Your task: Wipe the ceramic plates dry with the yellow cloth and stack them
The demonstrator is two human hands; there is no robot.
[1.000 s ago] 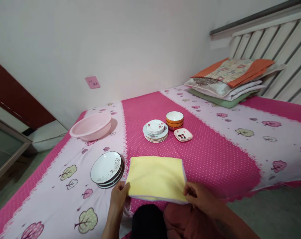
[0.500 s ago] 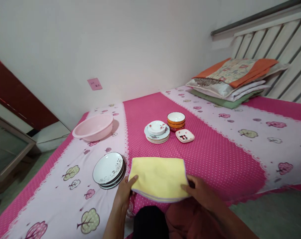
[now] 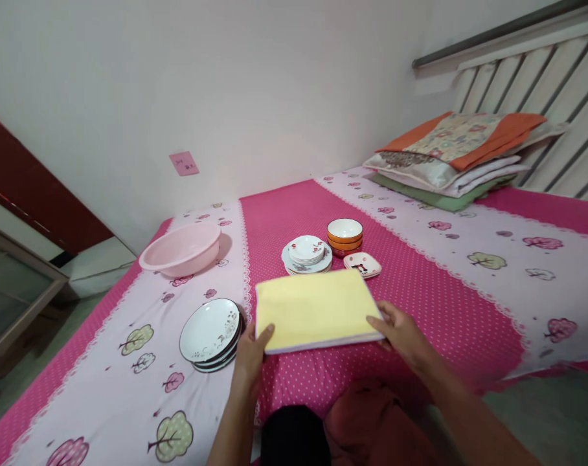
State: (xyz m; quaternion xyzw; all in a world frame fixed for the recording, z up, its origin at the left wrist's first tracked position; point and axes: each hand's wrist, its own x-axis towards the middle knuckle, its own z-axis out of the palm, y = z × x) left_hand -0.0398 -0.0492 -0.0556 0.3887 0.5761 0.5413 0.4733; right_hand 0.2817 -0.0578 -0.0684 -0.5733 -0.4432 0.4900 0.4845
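A folded yellow cloth point(image 3: 313, 309) with a pale purple edge is stretched flat between my two hands. My left hand point(image 3: 253, 349) is closed on its near left corner, thumb on top and fingers underneath. At the near right corner, my right hand point(image 3: 395, 329) pinches it the same way. The cloth's far edge overlaps the view of the stacked small plates point(image 3: 307, 248) and the square dishes point(image 3: 364, 263). To the left of my left hand lies a stack of white plates with dark rims point(image 3: 209, 331).
A pink basin point(image 3: 182, 249) rests at the bed's far left. Several orange bowls point(image 3: 344, 234) are stacked behind the square dishes. Folded bedding and a pillow point(image 3: 462, 152) are piled at the far right by a white slatted rail. The patterned sheet point(image 3: 434, 310) covers the bed.
Both hands have raised the yellow cloth and moved it away from my body, toward the small plates. Its near edge, sagging before, is now pulled straight.
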